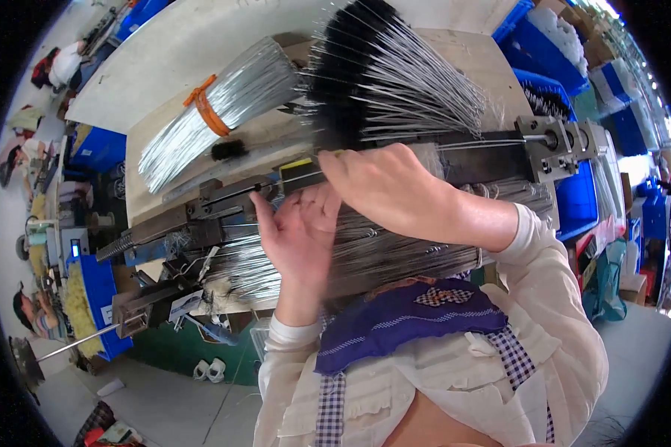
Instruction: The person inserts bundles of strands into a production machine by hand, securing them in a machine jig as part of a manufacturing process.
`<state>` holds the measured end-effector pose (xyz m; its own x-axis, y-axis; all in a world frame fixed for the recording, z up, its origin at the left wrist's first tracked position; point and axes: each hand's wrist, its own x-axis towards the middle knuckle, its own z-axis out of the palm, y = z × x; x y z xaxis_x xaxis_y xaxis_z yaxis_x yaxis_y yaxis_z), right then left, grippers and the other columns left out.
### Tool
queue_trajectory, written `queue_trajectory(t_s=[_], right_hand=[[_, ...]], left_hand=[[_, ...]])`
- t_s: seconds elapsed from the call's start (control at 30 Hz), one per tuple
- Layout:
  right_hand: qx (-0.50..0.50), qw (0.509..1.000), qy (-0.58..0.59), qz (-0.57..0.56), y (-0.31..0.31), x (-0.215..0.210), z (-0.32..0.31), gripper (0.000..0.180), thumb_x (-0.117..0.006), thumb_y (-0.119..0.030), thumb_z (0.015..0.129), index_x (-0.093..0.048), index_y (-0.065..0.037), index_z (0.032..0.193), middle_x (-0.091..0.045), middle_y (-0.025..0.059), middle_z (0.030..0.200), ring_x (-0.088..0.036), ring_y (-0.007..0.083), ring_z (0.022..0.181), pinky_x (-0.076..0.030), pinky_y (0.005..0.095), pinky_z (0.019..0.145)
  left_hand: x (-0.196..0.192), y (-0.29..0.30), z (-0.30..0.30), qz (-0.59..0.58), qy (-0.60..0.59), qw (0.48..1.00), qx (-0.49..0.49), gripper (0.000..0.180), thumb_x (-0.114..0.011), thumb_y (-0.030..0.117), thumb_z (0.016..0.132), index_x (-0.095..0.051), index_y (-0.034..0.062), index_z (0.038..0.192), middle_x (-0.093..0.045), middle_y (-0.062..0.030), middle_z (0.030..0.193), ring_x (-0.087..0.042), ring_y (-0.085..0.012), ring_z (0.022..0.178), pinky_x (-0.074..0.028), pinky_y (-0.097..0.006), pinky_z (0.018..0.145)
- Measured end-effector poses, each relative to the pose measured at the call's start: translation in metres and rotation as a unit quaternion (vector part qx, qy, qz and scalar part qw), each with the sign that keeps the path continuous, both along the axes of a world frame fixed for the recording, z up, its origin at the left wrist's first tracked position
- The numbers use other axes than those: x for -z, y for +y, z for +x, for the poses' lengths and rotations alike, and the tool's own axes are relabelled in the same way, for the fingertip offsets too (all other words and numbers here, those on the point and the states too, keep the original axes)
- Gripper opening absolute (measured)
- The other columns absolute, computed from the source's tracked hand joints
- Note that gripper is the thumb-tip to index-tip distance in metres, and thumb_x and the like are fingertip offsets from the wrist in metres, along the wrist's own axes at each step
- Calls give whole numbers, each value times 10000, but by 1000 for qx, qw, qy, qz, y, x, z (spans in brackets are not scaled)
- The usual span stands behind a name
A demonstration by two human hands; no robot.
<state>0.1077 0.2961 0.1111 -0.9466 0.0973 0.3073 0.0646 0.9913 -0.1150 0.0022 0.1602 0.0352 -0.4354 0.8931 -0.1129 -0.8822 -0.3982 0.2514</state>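
Palm up, my left hand (304,231) is beside the left part of a long metal bench fixture (209,205). Its thumb stands apart from the fingers, and nothing shows in the palm. My right hand (388,179) is closed, knuckles up, over the thin metal wire (481,144) that runs along the fixture. What its fingertips pinch is hidden. Just beyond the right hand lies a fanned heap of brushes with black bristles (343,82) and silvery wire stems (417,89). The wire's right end enters a metal chuck block (548,145).
A bundle of silver wires (253,82) tied with an orange band (207,106) lies at the back left. More loose wires (410,253) cover the near side of the bench. Blue bins (574,197) stand on the right. Other people (63,63) are at the far left.
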Motion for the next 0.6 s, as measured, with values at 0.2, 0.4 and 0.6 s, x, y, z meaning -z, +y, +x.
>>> queue_trajectory(t_s=[0.2, 0.4, 0.6], right_hand=[[13, 999, 8, 28, 1, 10, 1, 187, -603, -75, 694, -509, 16, 827, -563, 67, 626, -636, 204, 571, -463, 279, 447], [-41, 997, 53, -35, 6, 12, 33, 195, -588, -130, 790, -505, 27, 869, -620, 134, 692, -660, 296, 621, -504, 366, 492], [47, 945, -257, -197, -1, 73, 150, 259, -593, -124, 793, -497, -41, 1019, -592, 109, 856, -643, 298, 739, -519, 418, 612]], left_hand=[[-17, 5, 2, -156, 25, 987, -14, 582, -456, 494, 950, -556, -54, 1120, -605, -188, 1154, -573, -264, 1096, -441, -399, 977], [16, 4, -1, -54, 27, 998, 28, 409, -446, 228, 971, -463, -105, 1208, -522, -212, 1262, -475, -312, 1231, -369, -452, 1071], [23, 20, 54, -184, 92, 979, 11, 285, -491, 98, 947, -509, -61, 1182, -576, -172, 1179, -544, -274, 1142, -421, -393, 1054]])
